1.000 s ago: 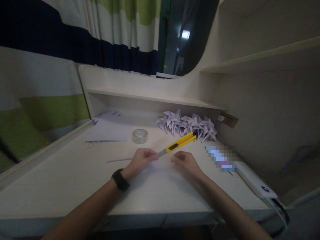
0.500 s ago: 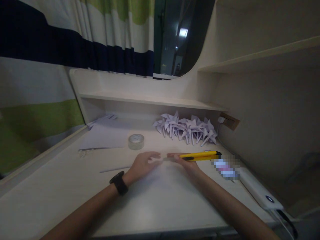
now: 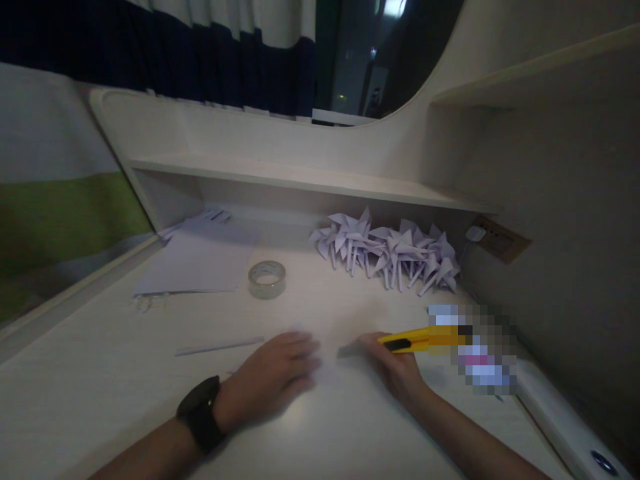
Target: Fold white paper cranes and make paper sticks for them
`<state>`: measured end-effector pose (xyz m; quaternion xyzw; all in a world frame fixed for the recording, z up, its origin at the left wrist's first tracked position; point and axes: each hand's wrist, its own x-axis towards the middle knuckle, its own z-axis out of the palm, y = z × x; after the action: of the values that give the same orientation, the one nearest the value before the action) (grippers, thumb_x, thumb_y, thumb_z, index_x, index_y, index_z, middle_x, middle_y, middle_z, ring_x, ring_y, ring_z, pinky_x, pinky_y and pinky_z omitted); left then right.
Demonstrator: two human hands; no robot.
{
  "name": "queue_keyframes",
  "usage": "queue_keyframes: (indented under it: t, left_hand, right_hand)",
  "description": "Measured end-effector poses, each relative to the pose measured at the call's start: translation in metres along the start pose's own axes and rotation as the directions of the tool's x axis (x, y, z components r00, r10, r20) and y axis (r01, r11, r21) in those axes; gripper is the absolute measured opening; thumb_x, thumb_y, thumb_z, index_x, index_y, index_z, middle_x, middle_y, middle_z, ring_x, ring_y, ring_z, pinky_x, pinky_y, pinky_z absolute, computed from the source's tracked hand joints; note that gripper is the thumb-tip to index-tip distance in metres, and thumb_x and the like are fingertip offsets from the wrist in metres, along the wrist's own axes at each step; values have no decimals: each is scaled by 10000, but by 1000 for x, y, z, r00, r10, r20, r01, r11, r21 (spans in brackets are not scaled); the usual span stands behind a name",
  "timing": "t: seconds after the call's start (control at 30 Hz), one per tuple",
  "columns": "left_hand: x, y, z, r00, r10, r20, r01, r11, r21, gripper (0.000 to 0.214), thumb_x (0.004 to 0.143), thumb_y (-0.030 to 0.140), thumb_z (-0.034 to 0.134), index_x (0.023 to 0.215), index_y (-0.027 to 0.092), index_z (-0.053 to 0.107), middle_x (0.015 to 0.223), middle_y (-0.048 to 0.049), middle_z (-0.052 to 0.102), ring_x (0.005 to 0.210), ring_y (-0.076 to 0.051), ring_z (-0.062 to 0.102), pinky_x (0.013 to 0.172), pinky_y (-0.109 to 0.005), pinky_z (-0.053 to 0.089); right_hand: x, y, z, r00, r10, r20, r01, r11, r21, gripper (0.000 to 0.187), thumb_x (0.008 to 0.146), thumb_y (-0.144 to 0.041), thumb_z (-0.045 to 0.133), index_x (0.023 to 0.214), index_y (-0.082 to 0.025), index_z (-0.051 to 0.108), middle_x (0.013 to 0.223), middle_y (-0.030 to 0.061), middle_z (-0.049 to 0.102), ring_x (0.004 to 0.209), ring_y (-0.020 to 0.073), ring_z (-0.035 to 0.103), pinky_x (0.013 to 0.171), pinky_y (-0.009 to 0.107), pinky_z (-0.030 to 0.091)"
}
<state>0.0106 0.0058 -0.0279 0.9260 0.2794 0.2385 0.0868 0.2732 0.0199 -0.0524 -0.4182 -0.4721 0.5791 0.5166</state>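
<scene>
Turned palm-down since a moment ago, the left hand (image 3: 273, 373) extends its fingers over the desk (image 3: 285, 447); contact is unclear. The right hand (image 3: 395, 367) grips the yellow box cutter (image 3: 419, 339), its blurred blade (image 3: 350, 348) protruding leftward toward the left fingers.

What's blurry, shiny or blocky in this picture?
In the head view, the left hand blurs at the fingers, perhaps from motion; in the head view, too, a pale glare spots the white desk beside that hand, and coarse squares mask the rear of the yellow cutter.
</scene>
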Motion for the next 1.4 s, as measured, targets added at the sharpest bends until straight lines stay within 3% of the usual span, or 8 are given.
queue_keyframes:
  t: [0.2, 0.4, 0.5, 0.8, 1.17, 1.3, 1.4]
  left_hand:
    - [-4, -17, 2, 999, -27, -34, 31, 994, 109, 286, 948, 351, 483, 1187, 239, 593, 1229, -54, 628, 1177, -209, 538, 1017, -424, 409]
    - [-6, -20, -1, 1000, -14, 22, 11, 990, 140, 300, 960, 357, 451, 1182, 221, 600, 1249, -72, 617, 1196, -228, 525, 1024, -437, 396]
    - [-6, -21, 1, 999, -23, 35, 17, 988, 152, 306, 962, 346, 441, 1193, 221, 599, 1269, -74, 606, 1207, -243, 517, 1039, -452, 376]
    - [-11, -22, 6, 992, -123, 14, 121, 988, 100, 320, 959, 348, 440, 1191, 209, 610, 1285, -81, 597, 1228, -260, 493, 1048, -473, 357]
    - [-7, -21, -5, 998, -57, 25, 55, 996, 75, 295, 960, 280, 445, 1196, 335, 613, 1265, -1, 612, 1224, -262, 464, 981, -471, 361]
    - [-6, -18, -6, 998, -49, 30, 46, 996, 72, 296, 961, 252, 442, 1199, 306, 609, 1299, -11, 589, 1214, -243, 470, 975, -446, 363]
    - [-6, -17, -6, 999, -16, 45, 14, 999, 48, 326, 964, 208, 418, 1241, 278, 576, 1292, -24, 597, 1191, -213, 495, 971, -413, 373]
  right_hand:
    - [2, -1, 9, 994, 27, -106, -34, 997, -64, 259, 669, -420, 787, 773, -189, 738, 794, 55, 718, 806, 220, 653, 827, 367, 494]
    - [29, -10, 44, 943, 74, -324, -15, 983, 181, 279, 516, -327, 869, 687, -177, 707, 740, 22, 693, 726, 178, 634, 675, 293, 527]
    - [36, -11, 51, 925, 77, -373, -5, 982, 190, 299, 479, -306, 877, 673, -166, 697, 721, 23, 685, 702, 173, 626, 644, 290, 529]
    - [32, -7, 47, 990, 4, -144, -10, 999, -44, 277, 550, -341, 848, 744, -185, 727, 730, 15, 704, 713, 170, 633, 747, 326, 503]
    - [25, -4, 37, 993, -73, -92, 63, 993, -103, 238, 611, -376, 810, 697, -181, 705, 661, 15, 655, 657, 165, 576, 656, 300, 469]
    - [23, -4, 35, 994, -51, -94, 46, 997, -56, 224, 604, -364, 811, 697, -191, 704, 677, 14, 661, 665, 168, 586, 670, 306, 482]
    - [14, -3, 30, 991, -95, -95, 78, 983, -166, 219, 627, -382, 796, 710, -196, 714, 700, 22, 674, 683, 179, 598, 684, 318, 486]
